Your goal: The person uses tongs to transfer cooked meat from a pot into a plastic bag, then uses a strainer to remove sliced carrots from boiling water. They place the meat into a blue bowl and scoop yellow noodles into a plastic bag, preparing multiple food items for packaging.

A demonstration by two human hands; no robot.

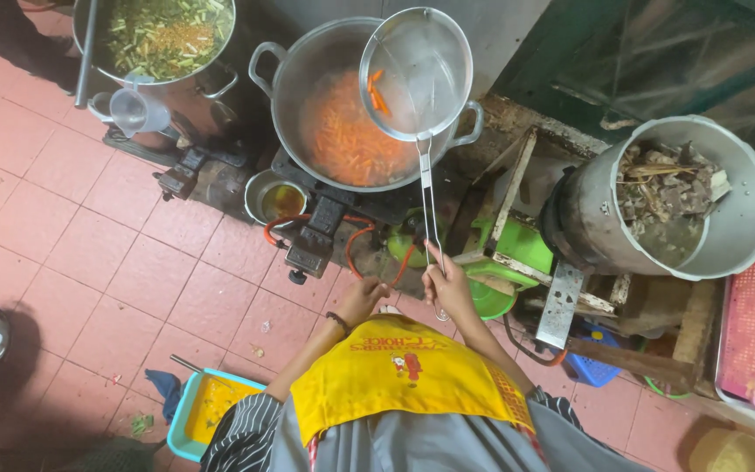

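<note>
You're standing over the big pot (342,114) of orange carrot pieces at twelve o'clock. You're holding the wire strainer (416,74) above its one o'clock rim, a few pieces inside. Your right hand (447,288) is gripping the long handle; your left hand (363,300) is curling loosely beside it, holding nothing.

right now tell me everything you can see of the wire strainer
The strainer is a round metal mesh bowl on a long thin wire handle. It is held over the rim of the big pot of orange carrot pieces, a few lying in its mesh. The right hand grips the handle's end.
</note>
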